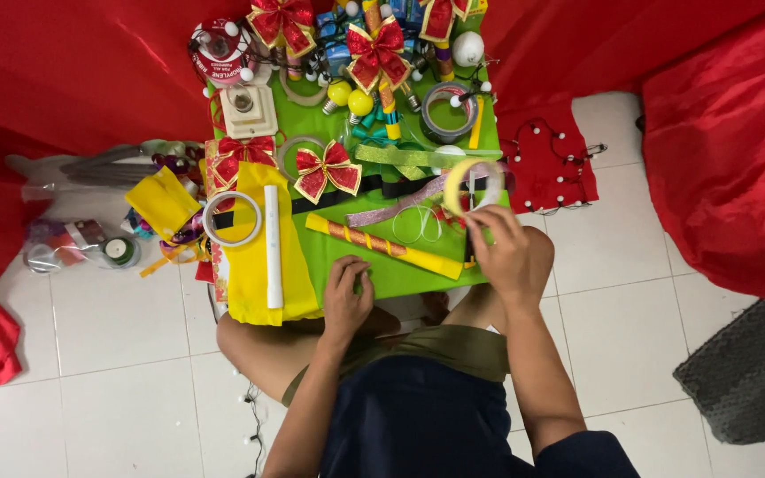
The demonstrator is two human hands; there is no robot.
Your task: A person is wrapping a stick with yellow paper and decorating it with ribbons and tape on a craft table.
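White floor tiles and red cloth surround a low green work surface [400,274] crowded with red bows and ribbons. At its right edge the right hand [502,252] pinches a pale yellow tape roll [469,184], a thin ring standing on edge just above the fingertips. The left hand [347,296] rests loosely curled on the green surface, holding nothing, just below a yellow tube with orange bands [382,246].

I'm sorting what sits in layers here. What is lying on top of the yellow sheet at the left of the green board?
A white tube lies lengthwise on the yellow sheet, and a white tape ring overlaps its upper left edge. What the sheet covers is hidden.
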